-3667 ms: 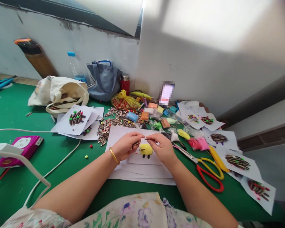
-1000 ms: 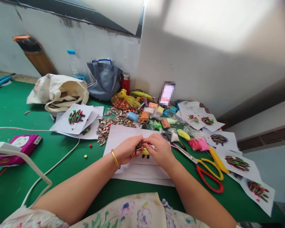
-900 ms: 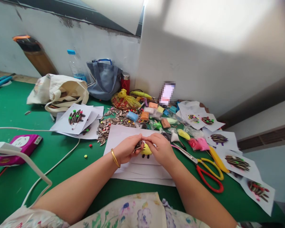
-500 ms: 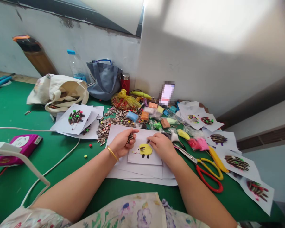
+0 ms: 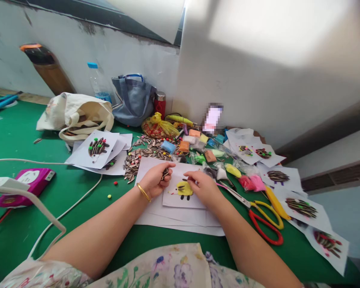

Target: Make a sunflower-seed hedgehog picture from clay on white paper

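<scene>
A yellow clay hedgehog shape (image 5: 185, 189) with dark oval feet and a few striped sunflower seeds lies on a small white sheet (image 5: 173, 203). My left hand (image 5: 158, 179), with a gold bangle at the wrist, is curled around several sunflower seeds beside the sheet's left edge. From the right, my right hand (image 5: 201, 187) reaches over the hedgehog. Its thumb and fingertips are pinched at the upper edge of the yellow body, where a dark sunflower seed (image 5: 184, 180) shows. The fingers partly cover the hedgehog's right end.
Behind the hands spread a heap of sunflower seeds (image 5: 150, 151) and several bagged clay lumps (image 5: 184, 146). Scissors (image 5: 265, 218) lie at right, near finished seed pictures (image 5: 301, 206). More pictures (image 5: 99, 154) lie left, with a white cable (image 5: 81, 200) and a purple box (image 5: 25, 187).
My right hand has brought its sunflower seed slightly left onto the yellow body's upper edge. My left hand stays curled around its seeds. The whole view has shifted slightly.
</scene>
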Demonstrator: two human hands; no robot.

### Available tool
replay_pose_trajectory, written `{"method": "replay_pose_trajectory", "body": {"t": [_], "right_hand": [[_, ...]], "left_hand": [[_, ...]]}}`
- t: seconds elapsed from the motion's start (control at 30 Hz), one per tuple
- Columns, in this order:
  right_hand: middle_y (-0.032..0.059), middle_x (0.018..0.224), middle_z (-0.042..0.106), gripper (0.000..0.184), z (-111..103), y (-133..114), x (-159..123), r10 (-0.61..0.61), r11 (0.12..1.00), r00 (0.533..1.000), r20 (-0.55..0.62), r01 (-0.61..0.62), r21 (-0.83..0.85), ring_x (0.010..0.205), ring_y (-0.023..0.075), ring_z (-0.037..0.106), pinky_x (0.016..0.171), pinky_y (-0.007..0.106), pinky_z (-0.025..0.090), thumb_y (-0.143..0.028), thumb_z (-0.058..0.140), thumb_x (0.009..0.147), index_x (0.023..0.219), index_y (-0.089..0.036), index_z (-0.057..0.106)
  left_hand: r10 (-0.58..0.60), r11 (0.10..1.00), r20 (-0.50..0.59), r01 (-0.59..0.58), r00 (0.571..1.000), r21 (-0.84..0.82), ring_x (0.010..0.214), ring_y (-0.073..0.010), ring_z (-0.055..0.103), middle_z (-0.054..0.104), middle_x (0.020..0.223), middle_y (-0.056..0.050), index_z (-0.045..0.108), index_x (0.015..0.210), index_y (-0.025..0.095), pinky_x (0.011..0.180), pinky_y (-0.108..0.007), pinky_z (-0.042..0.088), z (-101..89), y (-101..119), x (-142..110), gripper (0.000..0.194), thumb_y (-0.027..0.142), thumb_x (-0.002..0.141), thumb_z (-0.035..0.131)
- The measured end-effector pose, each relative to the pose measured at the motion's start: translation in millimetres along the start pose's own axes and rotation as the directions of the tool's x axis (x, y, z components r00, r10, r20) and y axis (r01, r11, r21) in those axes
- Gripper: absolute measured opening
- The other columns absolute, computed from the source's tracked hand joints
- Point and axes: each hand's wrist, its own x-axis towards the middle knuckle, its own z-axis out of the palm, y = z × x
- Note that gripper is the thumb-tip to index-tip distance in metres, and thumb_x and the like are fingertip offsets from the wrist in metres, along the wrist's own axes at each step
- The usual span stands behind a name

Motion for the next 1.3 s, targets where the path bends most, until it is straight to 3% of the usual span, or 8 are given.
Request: {"method": "replay_pose_trajectory", "body": {"t": [0.13,0.23,0.33,0.43,0.67,0.8,0.97,1.3], "right_hand": [[0.0005,0.087,0.066,0.024,1.1,-1.7,-1.2,0.139,0.960,0.990,-0.024,-0.128,0.247,0.076,0.0154,0.060,0.069,0.028,0.046,-0.019,0.055,0.083,0.106,-0.022,0.060],[0.0005,0.086,0.064,0.015,-1.5,-6.6,-1.9,0.155,0.921,0.988,-0.020,-0.138,0.363,0.077,0.0152,0.059,0.069,0.027,0.046,-0.022,0.056,0.083,0.097,-0.021,0.060],[0.0010,0.085,0.065,0.011,-4.5,-13.0,-2.9,0.136,0.911,0.991,-0.018,-0.118,0.395,0.076,0.0153,0.060,0.069,0.028,0.047,-0.023,0.056,0.083,0.091,-0.021,0.063],[0.0016,0.086,0.068,0.013,-5.7,-17.2,-3.7,0.090,0.934,0.995,-0.043,-0.070,0.349,0.077,0.0159,0.060,0.069,0.028,0.046,-0.021,0.057,0.083,0.091,-0.021,0.067],[0.0032,0.086,0.066,0.009,-7.1,-18.4,-2.2,-0.119,0.966,0.980,-0.158,0.151,0.211,0.085,0.0185,0.059,0.078,0.032,0.047,-0.019,0.062,0.085,0.088,-0.023,0.070],[0.0025,0.083,0.061,0.007,-5.4,-11.9,-0.1,-0.059,0.978,0.979,-0.196,0.095,0.183,0.083,0.0183,0.058,0.077,0.032,0.046,-0.019,0.063,0.084,0.082,-0.023,0.069],[0.0025,0.086,0.061,0.010,1.8,0.8,2.5,0.008,0.984,0.991,-0.131,0.016,0.179,0.087,0.0185,0.058,0.082,0.033,0.045,-0.017,0.063,0.082,0.079,-0.023,0.070],[0.0030,0.087,0.062,0.011,9.0,2.2,3.6,0.021,0.980,0.997,-0.073,-0.007,0.198,0.087,0.0182,0.058,0.081,0.032,0.045,-0.018,0.063,0.083,0.082,-0.023,0.073]], "left_hand": [[0.000,0.998,0.018,-0.001,1.000,0.057,0.040,-0.0008,0.034,0.047,0.064,0.005,0.059,0.090,0.014,0.034,-0.012,0.014,0.7,-1.4,-1.9,0.014,0.025,0.082,0.061],[0.012,0.974,0.076,-0.029,0.997,0.227,0.040,-0.0021,0.036,0.049,0.059,0.005,0.059,0.084,0.015,0.035,-0.013,0.015,3.3,-5.6,-5.4,0.017,0.027,0.077,0.068],[0.043,0.899,0.165,-0.110,0.985,0.424,0.039,-0.0032,0.034,0.045,0.051,0.007,0.057,0.080,0.015,0.038,-0.014,0.021,6.0,-10.6,-8.8,0.023,0.035,0.078,0.068],[0.054,0.859,0.200,-0.148,0.978,0.490,0.040,-0.0037,0.033,0.043,0.047,0.008,0.056,0.078,0.016,0.040,-0.016,0.023,7.1,-12.8,-10.7,0.025,0.038,0.079,0.066],[0.033,0.856,0.187,-0.124,0.982,0.502,0.039,-0.0037,0.032,0.042,0.047,0.008,0.052,0.070,0.017,0.040,-0.017,0.022,7.1,-11.6,-10.9,0.026,0.039,0.079,0.063],[0.055,0.867,0.131,-0.113,0.990,0.486,0.039,-0.0033,0.033,0.044,0.052,0.007,0.058,0.079,0.015,0.039,-0.017,0.020,5.5,-11.8,-6.9,0.021,0.036,0.079,0.063],[0.118,0.890,0.044,-0.126,0.992,0.439,0.040,-0.0029,0.035,0.047,0.057,0.006,0.060,0.086,0.015,0.037,-0.017,0.019,1.8,-11.0,0.0,0.021,0.033,0.077,0.065],[0.118,0.906,0.031,-0.120,0.993,0.406,0.039,-0.0031,0.035,0.047,0.056,0.006,0.060,0.086,0.015,0.036,-0.017,0.018,0.5,-10.9,2.0,0.020,0.032,0.076,0.067]]}}
